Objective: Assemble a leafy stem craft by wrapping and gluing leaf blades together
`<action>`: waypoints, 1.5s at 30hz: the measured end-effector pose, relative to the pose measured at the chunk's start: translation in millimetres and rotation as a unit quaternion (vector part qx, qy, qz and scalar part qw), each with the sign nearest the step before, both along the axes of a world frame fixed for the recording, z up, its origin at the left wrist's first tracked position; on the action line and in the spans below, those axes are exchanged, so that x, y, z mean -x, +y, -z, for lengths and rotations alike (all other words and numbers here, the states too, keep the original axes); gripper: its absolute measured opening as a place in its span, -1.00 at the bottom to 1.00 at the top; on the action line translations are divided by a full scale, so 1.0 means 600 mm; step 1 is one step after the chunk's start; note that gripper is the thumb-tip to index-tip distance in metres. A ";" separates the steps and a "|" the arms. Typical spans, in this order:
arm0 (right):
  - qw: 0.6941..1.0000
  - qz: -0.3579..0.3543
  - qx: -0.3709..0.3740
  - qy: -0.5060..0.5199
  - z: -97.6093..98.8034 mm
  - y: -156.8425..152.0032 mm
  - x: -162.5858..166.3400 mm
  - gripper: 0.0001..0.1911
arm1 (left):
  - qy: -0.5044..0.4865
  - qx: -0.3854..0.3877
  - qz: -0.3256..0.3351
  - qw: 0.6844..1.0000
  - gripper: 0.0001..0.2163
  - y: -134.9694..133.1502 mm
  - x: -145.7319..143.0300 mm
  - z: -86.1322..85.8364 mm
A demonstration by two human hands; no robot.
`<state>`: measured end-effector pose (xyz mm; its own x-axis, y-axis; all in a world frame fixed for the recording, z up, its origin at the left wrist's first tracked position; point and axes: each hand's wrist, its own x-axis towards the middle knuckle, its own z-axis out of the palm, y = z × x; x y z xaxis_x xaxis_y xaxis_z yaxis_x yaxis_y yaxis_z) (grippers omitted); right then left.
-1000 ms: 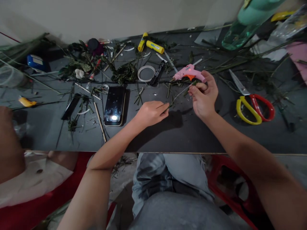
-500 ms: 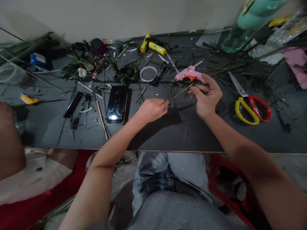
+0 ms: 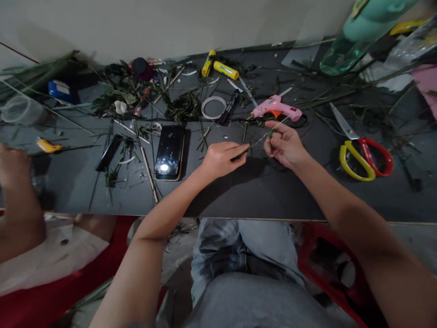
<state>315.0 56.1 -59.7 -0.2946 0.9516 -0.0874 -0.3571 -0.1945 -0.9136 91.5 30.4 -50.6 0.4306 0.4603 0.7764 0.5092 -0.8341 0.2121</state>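
Fingers (image 3: 243,149): left hand (image 3: 220,159) pinching thin strand (image 3: 261,138); right hand (image 3: 286,145) half-curled at it, index extended, can't tell grip. Dark counter (image 3: 290,200) below both. Scissors (image 3: 357,157) right of right hand, phone (image 3: 170,150) left of left hand, pink glue gun (image 3: 266,106) just beyond right hand. Strand spans between hands.

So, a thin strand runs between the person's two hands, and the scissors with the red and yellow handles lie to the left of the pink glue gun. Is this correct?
Not entirely: the scissors lie to the right of the pink glue gun, as the head view shows. The thin strand does run between the left hand and the right hand.
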 end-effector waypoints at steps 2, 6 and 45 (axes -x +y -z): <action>0.999 -0.039 0.027 -0.017 -0.003 -0.004 0.002 -0.32 | -0.044 0.076 0.001 0.996 -0.81 -0.005 -0.012 0.000; 0.996 -0.048 0.071 0.004 -0.011 -0.007 0.008 -0.28 | -0.147 0.249 0.002 0.957 -0.81 -0.013 -0.031 -0.009; 0.934 -0.113 -0.171 -0.292 -0.010 -0.028 0.021 -0.72 | -0.366 0.454 -0.002 0.813 -0.71 0.001 -0.047 0.048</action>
